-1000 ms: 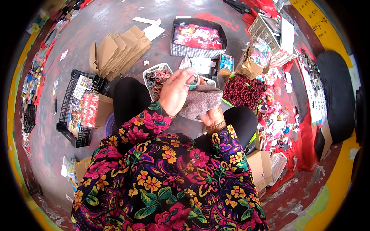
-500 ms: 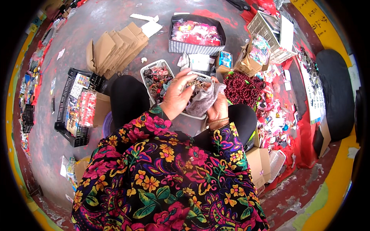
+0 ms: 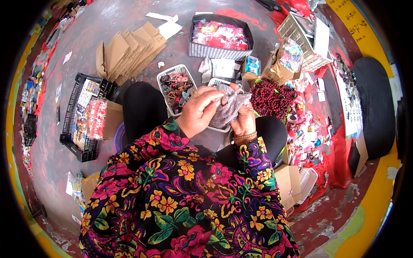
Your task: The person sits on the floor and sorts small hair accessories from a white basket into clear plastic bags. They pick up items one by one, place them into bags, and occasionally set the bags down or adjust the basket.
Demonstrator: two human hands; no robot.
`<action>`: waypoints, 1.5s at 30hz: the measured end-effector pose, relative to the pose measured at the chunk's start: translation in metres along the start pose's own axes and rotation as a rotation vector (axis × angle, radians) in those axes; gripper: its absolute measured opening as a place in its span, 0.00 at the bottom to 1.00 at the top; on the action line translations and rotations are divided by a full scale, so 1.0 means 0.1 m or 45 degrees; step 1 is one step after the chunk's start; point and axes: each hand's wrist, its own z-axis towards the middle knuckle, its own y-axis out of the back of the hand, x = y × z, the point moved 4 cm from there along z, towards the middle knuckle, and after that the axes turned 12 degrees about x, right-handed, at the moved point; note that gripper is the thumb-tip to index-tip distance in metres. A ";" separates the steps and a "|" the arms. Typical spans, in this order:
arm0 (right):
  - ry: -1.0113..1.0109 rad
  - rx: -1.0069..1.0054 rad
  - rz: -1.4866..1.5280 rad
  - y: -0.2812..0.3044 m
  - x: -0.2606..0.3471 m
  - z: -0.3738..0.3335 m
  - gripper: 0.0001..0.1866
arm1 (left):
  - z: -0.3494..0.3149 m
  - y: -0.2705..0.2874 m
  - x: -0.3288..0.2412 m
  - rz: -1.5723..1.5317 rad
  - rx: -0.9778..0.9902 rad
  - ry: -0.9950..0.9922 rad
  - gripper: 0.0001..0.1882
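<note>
Between my hands is a small greyish-purple fabric pouch [image 3: 229,110] with a pale, cord-like edge at its top. My right hand [image 3: 245,118] grips its right side from below, thumb and fingers closed on it. My left hand [image 3: 197,112] is closed in a pinch at the upper left edge of the pouch; its fingertips meet the cloth there. A white plastic basket [image 3: 218,81] lies beneath, mostly hidden by my hands and the pouch. Just left of it, another white basket [image 3: 161,89] holds a jumble of dark and pink small items.
A heap of dark red beads [image 3: 272,99] lies right of my hands. Ahead are a checked fabric bin [image 3: 217,50] with pink packets and a small box of blue packets [image 3: 252,65]. Folded cardboard [image 3: 129,51] and a black crate [image 3: 81,154] stand to the left.
My left hand's raised, spread fingers have come down and right, closing at the pouch's edge. The pouch has turned and spread wider, while my right hand stays on it.
</note>
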 end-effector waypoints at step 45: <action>0.003 0.048 -0.311 0.00 0.27 -0.02 0.33 | -0.05 0.33 0.42 -1.268 0.133 0.844 0.09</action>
